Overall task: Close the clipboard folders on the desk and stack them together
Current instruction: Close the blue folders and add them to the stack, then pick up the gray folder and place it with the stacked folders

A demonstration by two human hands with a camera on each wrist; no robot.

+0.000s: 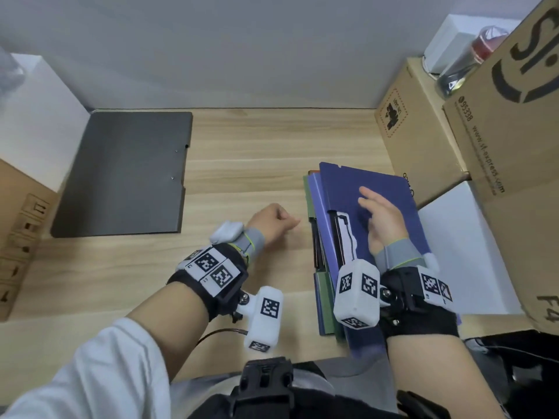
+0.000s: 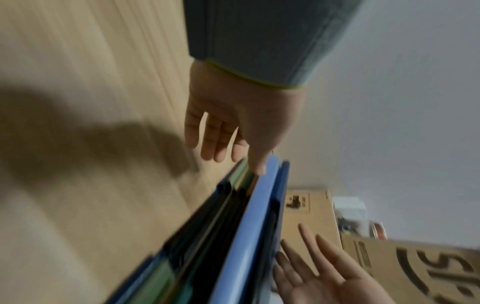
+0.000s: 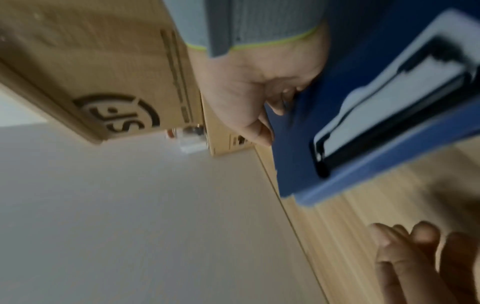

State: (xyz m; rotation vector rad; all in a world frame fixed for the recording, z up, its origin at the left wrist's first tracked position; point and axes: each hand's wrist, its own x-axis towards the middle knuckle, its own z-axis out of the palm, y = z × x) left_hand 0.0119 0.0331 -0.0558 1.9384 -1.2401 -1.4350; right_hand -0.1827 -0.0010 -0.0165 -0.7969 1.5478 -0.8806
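A stack of clipboard folders lies at the desk's right, with green and blue edges showing. On top is a dark blue folder, its cover slightly raised off the light blue spine. My right hand lies on that cover with straight, spread fingers. A metal clip shows just left of it. My left hand hangs loosely curled at the stack's left edge, holding nothing, and its index fingertip touches the spine. A closed black folder lies alone at the back left.
Printed cardboard boxes and a smaller one crowd the right side close behind the stack. Another cardboard box and a white block border the left. Bare wooden desk lies between the black folder and the stack.
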